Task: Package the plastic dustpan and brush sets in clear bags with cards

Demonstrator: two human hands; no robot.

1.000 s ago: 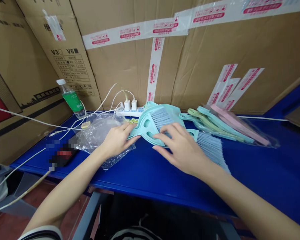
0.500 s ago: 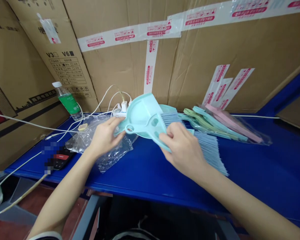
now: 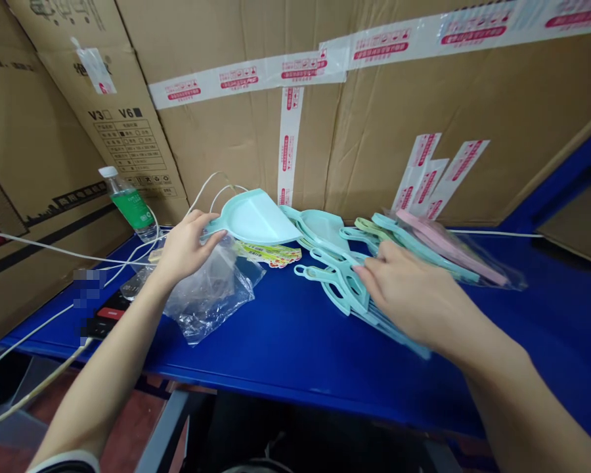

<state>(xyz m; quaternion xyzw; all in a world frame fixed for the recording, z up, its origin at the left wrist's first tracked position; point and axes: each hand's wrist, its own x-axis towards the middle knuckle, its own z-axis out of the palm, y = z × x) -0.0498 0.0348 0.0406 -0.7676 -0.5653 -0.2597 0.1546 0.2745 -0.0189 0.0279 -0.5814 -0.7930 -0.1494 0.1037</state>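
Observation:
My left hand (image 3: 187, 246) grips the short handle of a mint plastic dustpan (image 3: 253, 218), which it holds up just above a crumpled clear plastic bag (image 3: 207, 299). My right hand (image 3: 404, 286) lies with its fingers extended on a stack of mint hand brushes (image 3: 342, 286), their bristles mostly hidden beneath it. A second mint dustpan (image 3: 320, 226) stands just behind the brushes. Printed paper labels (image 3: 268, 255) lie between the bag and that dustpan. To the right, sealed plastic packs of pink, mint and green dustpan sets (image 3: 436, 248) touch my right fingertips.
The blue table (image 3: 300, 374) has a water bottle (image 3: 127, 200) at the back left, a black phone (image 3: 106, 314) at the left, and white cables (image 3: 128, 257) running across. Taped cardboard boxes (image 3: 226, 144) form a wall behind it.
The dustpan has moved left in my left hand, away from the brushes. My right hand has lowered the brushes to the table, and the paper labels now show.

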